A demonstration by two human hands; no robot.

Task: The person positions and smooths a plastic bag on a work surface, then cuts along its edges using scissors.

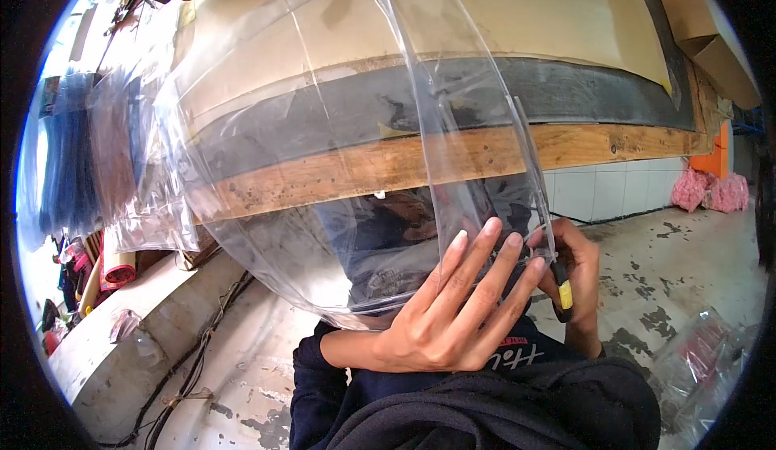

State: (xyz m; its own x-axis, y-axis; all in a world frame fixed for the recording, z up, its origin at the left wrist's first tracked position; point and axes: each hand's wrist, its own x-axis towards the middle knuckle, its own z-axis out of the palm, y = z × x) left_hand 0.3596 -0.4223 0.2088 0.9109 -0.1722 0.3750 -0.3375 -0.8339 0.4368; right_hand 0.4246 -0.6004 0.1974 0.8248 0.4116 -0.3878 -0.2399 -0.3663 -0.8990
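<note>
A large sheet of clear plastic [267, 151] drapes over the table edge and hangs down in front of me, its folds catching the light. My left hand [453, 313] lies flat on the lower part of the sheet, fingers stretched and slightly apart. Close by on the right, my right hand [580, 268] is closed at the sheet's edge. It holds a small tool with a black body and a yellow band [565, 295]; the tool's tip is hidden, so its kind is unclear. My right fingertips are partly covered by the plastic and my left hand.
The table has a wooden front edge [614, 145] and a dark strip behind it. Blue-tinted plastic strips [65, 159] hang at left. Black cables [194, 353] run along a ledge. Pink bundles [707, 190] sit far right, and clear plastic bags [703, 361] lie lower right.
</note>
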